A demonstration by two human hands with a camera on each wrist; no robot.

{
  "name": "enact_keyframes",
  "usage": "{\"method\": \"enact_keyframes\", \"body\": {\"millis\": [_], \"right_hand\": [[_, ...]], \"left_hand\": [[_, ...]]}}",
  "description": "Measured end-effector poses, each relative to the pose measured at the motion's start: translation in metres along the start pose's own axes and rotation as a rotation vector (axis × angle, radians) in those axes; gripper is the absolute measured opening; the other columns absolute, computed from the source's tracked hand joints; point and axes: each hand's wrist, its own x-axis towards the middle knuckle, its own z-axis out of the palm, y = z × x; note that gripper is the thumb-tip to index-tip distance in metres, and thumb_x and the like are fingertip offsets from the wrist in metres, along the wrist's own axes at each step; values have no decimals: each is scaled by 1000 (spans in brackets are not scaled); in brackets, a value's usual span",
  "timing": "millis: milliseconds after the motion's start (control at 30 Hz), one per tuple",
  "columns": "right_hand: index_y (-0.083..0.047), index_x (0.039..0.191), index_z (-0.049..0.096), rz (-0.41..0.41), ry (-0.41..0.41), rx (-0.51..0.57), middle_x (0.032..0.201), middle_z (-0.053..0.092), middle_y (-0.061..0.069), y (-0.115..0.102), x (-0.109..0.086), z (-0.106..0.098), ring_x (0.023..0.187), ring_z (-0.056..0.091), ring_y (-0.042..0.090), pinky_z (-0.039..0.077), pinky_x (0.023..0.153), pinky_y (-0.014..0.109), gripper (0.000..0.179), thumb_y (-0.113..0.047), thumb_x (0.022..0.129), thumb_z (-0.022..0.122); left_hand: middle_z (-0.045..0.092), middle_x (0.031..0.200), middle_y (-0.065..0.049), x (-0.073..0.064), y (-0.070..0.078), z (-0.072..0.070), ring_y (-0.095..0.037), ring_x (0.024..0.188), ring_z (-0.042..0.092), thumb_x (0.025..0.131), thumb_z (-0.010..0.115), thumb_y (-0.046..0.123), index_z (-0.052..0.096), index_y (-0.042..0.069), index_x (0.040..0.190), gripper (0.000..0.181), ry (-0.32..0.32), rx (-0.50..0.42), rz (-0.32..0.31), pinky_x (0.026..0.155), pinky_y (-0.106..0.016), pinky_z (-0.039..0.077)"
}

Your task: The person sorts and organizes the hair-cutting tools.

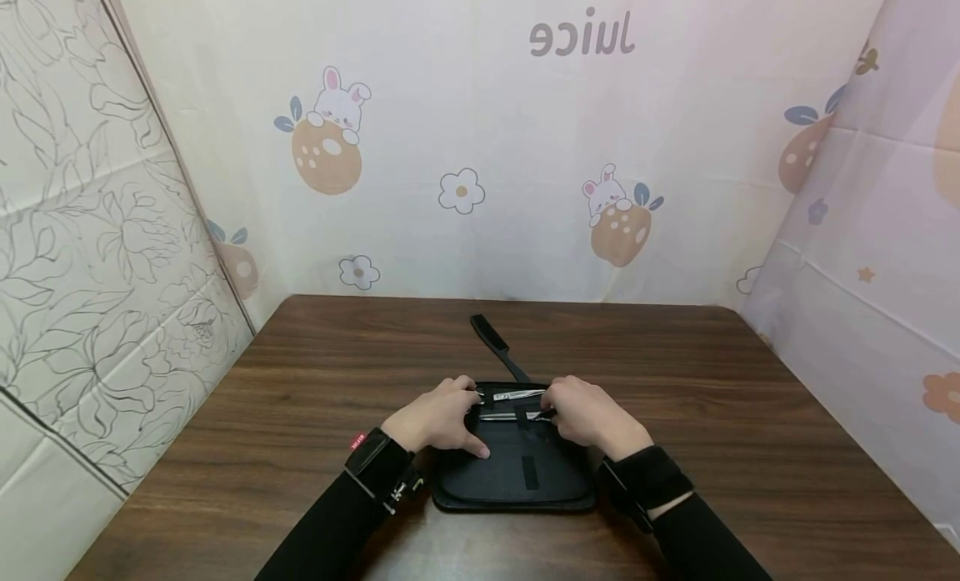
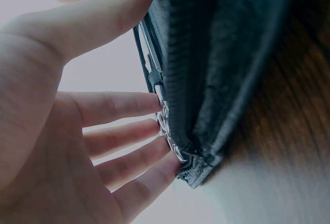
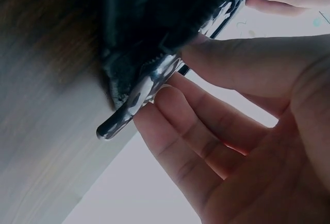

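Observation:
A flat black zip case (image 1: 487,473) lies on the table with shiny metal scissors (image 1: 517,394) along its upper part. A second slim metal tool (image 1: 498,417) sits under a black strap just below. My left hand (image 1: 442,414) rests on the case's left side, thumb on its face, fingers nearly straight. In the left wrist view those fingertips touch shiny metal loops (image 2: 165,121) at the edge. At the right side my right hand (image 1: 592,414) pinches metal scissors; their curved, dark-tipped handle (image 3: 147,85) sticks out past the fingers in the right wrist view.
Behind the case a black comb (image 1: 491,335) lies slantwise, its handle end reaching the case's top edge. The brown wooden table (image 1: 337,348) meets printed curtains (image 1: 465,106) at the back and sides.

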Motion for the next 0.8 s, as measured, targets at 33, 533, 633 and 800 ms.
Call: {"method": "enact_keyframes", "body": {"millis": [33,533,633,800], "right_hand": [[-10,100,79,-5,0,-1,99,72,5,0,0,0,96,67,24,55,77,41,20,5,89,70],[-9,103,78,-1,-10,35,99,68,4,-9,1,1,97,64,23,55,81,42,16,0,90,73],[-8,104,78,6,-12,33,99,67,4,-11,1,2,97,64,24,54,81,42,16,-1,90,74],[-9,105,78,4,-12,26,98,66,4,-14,2,2,95,63,22,54,81,42,17,-2,91,74]], "left_hand": [[47,148,-7,0,0,0,-26,133,44,79,85,51,61,8,139,77,2,2,1,100,-45,48],[47,147,-7,0,1,-1,-25,132,45,79,85,51,62,8,139,77,-1,3,-2,100,-45,48],[46,148,-7,0,1,-2,-25,133,44,80,84,52,61,8,140,78,-7,0,-5,101,-45,47],[45,148,-7,-1,1,-2,-25,134,44,80,84,51,61,8,141,78,-13,-5,-6,102,-45,47]]}}
